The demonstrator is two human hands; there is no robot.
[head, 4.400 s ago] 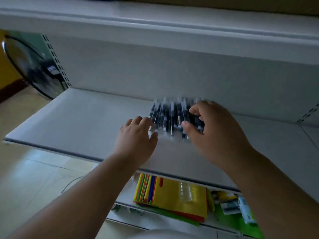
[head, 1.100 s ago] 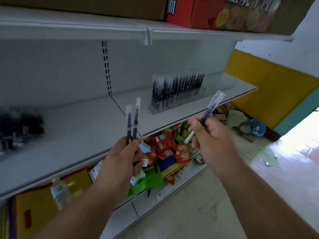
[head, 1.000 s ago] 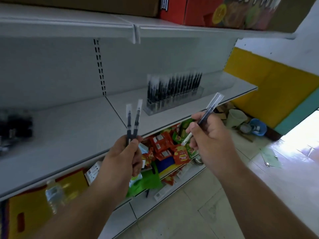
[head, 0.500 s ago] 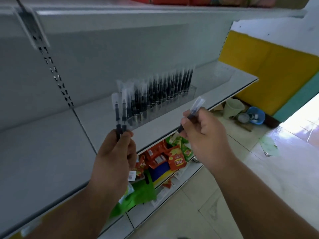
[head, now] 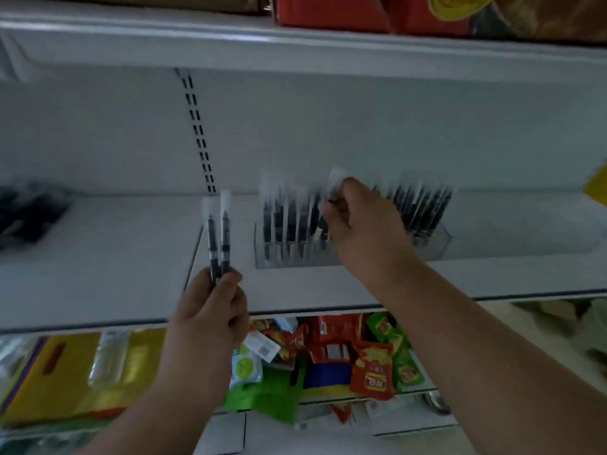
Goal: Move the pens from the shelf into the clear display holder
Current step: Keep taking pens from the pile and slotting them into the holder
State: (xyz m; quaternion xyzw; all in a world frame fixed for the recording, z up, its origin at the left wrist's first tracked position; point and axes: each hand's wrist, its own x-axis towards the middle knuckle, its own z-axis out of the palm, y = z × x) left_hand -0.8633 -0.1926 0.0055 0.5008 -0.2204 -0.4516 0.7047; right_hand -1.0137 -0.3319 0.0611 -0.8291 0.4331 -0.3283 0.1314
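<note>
A clear display holder (head: 437, 239) stands on the white shelf (head: 98, 274), with several dark pens upright in it. My right hand (head: 359, 226) is over the holder's middle and pinches one pen (head: 332, 187), its clear cap up and its tip down among the standing pens. My left hand (head: 213, 310) is in front of the shelf, left of the holder, gripping two pens (head: 218, 238) upright by their lower ends. A blurred dark heap of pens (head: 28, 213) lies on the shelf at the far left.
An upper shelf (head: 295, 50) with red cartons (head: 361, 11) hangs overhead. A lower shelf holds yellow bags (head: 65, 366), a plastic bottle (head: 108, 356) and red and green snack packets (head: 371, 362). A slotted upright (head: 198, 133) runs up the back panel.
The view has swung to face the holder. My right hand has carried its pen up over the holder's row. My left hand still holds two pens upright.
</note>
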